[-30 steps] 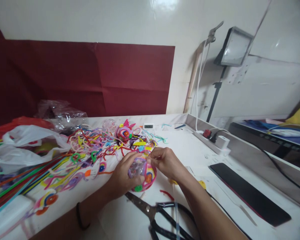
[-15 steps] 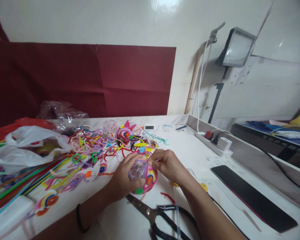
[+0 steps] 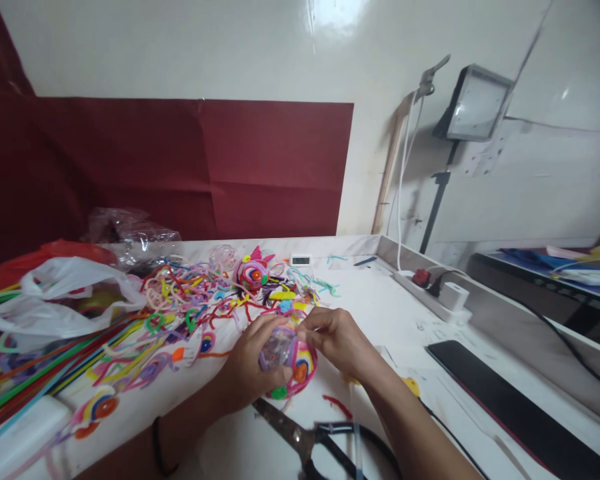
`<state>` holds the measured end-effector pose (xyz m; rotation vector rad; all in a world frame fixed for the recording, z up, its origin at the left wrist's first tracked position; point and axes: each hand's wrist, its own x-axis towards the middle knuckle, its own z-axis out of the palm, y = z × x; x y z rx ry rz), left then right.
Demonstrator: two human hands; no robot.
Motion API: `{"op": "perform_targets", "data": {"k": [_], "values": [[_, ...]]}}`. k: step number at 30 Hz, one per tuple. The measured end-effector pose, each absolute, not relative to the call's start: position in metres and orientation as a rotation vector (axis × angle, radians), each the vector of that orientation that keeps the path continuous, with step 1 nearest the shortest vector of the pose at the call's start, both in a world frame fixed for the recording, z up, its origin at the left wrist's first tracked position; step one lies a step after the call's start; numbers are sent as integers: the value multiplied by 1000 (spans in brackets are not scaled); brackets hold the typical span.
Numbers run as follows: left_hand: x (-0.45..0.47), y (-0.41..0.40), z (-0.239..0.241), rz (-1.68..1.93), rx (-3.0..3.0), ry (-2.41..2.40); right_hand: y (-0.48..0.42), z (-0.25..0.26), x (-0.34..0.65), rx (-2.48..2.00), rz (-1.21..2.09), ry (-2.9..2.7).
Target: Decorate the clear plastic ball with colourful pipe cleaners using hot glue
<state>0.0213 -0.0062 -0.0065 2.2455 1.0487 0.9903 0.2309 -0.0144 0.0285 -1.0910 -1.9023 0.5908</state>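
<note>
A clear plastic ball trimmed with pink, yellow, purple and orange pipe cleaners rests in my left hand, whose fingers and thumb wrap its left side. At the ball's upper right edge, my right hand pinches with thumb and forefinger beside a purple strand; what lies between the fingertips is hidden. Just below the ball, scissors with black handles lie on the table, blades pointing at it. A short red pipe cleaner piece is near them. Farther back sits a similar decorated ball with a pink fin-like top.
Loose pipe cleaner pieces are heaped at left, beside long straight pipe cleaners and a white plastic bag. A small digital clock stands behind. To the right are a power strip and a long black flat object.
The whole scene sits slightly lower in view, as my head has tilted a little. Both hands stay on the ball in nearly the same pose.
</note>
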Motion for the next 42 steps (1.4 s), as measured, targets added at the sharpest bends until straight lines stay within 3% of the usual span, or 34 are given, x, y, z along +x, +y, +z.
{"op": "perform_targets", "data": {"k": [42], "values": [[16, -11, -15, 1034, 2167, 981, -19, 28, 233, -1128, 670, -1886]]}}
